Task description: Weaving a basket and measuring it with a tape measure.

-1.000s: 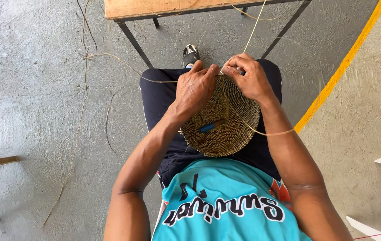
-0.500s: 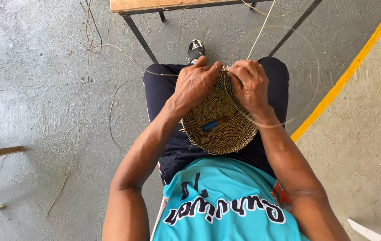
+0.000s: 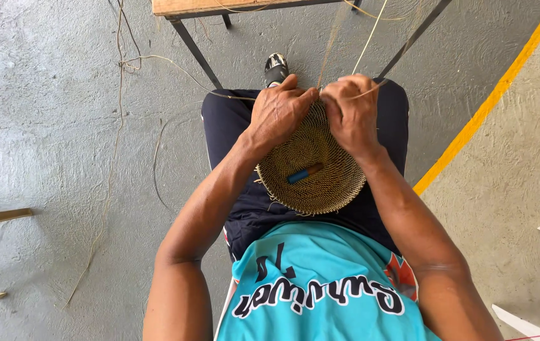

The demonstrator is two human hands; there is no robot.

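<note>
A round woven basket is held on the lap of a seated person, seen from above. Its open side faces up, and a small blue and brown tool lies inside it, near the centre. The far rim, at 12 o'clock, is gripped by both hands. The left hand is curled over the rim at about 11 o'clock, its fingers closed tight on the weave. The right hand is set just beside it at 1 o'clock, its fingers closed on the rim and on a pale strand that runs up and away towards 12 o'clock. The two hands are touching or almost touching at the knuckles.

Dark shorts are seen under the basket, and a turquoise shirt below it at 6 o'clock. A shoe is seen on the grey floor beyond the hands. A wooden tabletop on dark metal legs stands at 12 o'clock. Loose fibres trail across the floor at 10 o'clock. A yellow line is painted on the floor at 2 o'clock.
</note>
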